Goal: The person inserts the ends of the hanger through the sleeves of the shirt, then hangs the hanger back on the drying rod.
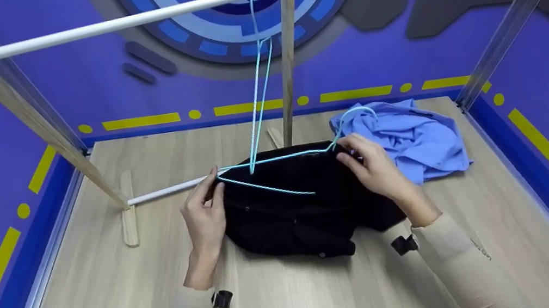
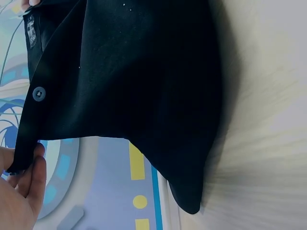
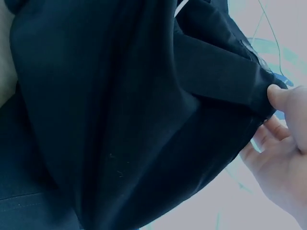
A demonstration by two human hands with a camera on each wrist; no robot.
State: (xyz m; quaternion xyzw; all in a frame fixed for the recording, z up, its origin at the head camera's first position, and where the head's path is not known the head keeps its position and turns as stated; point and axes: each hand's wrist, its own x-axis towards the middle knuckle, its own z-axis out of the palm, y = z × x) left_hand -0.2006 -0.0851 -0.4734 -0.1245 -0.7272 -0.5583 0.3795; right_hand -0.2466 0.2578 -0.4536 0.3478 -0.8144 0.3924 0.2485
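A black button-up shirt hangs between my two hands, just over the table. My left hand pinches its left edge, by the corner of a light-blue wire hanger. At the collar side, my right hand pinches the cloth close to the base of the hanger's hook. One hanger bar slants across the shirt's front, its far end lost in the cloth. A dark button shows on the front edge in the left wrist view. Folded collar cloth lies under my right thumb in the right wrist view.
Behind the shirt stands a rack with wooden legs and a white top rod. Another blue hanger dangles from the rod's right end. A crumpled blue garment lies at the back right, and a purple wall borders the table.
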